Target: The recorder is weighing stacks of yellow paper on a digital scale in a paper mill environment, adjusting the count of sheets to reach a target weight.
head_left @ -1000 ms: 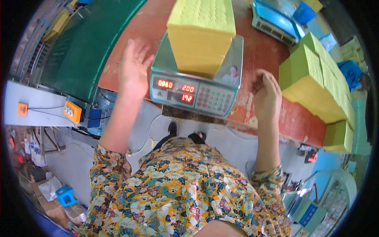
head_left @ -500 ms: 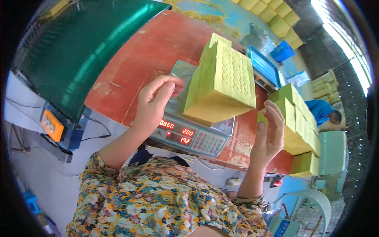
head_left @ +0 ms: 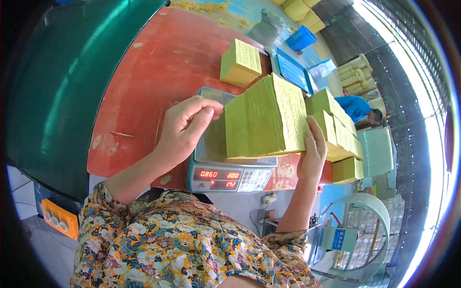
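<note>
Your left hand point(head_left: 185, 127) and right hand point(head_left: 312, 153), fingers straight and pressed together, flank the yellow paper stack point(head_left: 266, 120) on the digital scale point(head_left: 230, 175), with a smaller yellow block point(head_left: 240, 62) behind on the red table point(head_left: 153, 81) and more yellow stacks point(head_left: 338, 129) crowding your right.

Thick yellow-green paper stack point(head_left: 266, 120), tilted on its edge atop digital scale point(head_left: 225, 170).

Red table point(head_left: 144, 86), bright window grille point(head_left: 408, 72)
</note>
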Available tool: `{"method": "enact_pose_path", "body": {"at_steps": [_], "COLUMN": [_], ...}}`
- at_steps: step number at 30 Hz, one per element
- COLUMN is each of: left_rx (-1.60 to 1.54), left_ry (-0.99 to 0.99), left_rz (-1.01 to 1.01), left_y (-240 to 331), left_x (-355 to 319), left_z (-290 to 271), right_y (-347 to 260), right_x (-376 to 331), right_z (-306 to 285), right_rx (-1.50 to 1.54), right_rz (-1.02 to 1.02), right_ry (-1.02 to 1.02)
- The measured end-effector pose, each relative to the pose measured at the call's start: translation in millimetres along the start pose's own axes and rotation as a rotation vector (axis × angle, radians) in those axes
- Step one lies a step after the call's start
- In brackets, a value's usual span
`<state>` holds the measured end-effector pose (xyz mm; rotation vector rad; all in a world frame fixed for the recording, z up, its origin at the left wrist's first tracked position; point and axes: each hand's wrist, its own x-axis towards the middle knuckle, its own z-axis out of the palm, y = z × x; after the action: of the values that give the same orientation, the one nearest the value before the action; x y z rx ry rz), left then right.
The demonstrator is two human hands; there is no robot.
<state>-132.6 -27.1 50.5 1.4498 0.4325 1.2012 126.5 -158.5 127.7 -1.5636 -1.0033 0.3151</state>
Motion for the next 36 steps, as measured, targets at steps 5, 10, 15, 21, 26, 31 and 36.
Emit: {"method": "enact_pose_path", "body": {"at_steps": [5,10,15,21,26,31,36], "left_rx": [0.166,0.311,0.677,0.750,0.541,0.364,0.291], "left_ry": [-0.088,-0.290,-0.483,-0.506,-0.463,0.024,0.379], "left_rz": [0.122,0.687,0.769,0.740,0.581,0.397,0.180], "left_y": [5.2,30.9,-6.0,-1.9,29.0,3.5,-5.7], "left_x": [26.5,55.7,65.3,61.9,57.4,22.5,-1.3], "left_z": [7.0,57.9,76.7,72.8,81.2,32.0,47.3], "right_y": [0.5,-1.5,15.6,26.1,64.6,132.9,180.6], "right_x": [-3.8,-6.8,-0.7,-3.3,-11.4,-33.1,-63.5], "right_z": [5.0,6.9,9.3,7.6,-32.0,-79.4,-89.5], "right_rx": [0.071,0.014,-0.011,0.336,0.498,0.451,0.528], "right_rz": [-0.004,-0.007,-0.026,-0.057,0.091,0.288,0.326], "right_ry": [0.017,0.036,0.061,-0.006,0.177,0.299,0.284]}}
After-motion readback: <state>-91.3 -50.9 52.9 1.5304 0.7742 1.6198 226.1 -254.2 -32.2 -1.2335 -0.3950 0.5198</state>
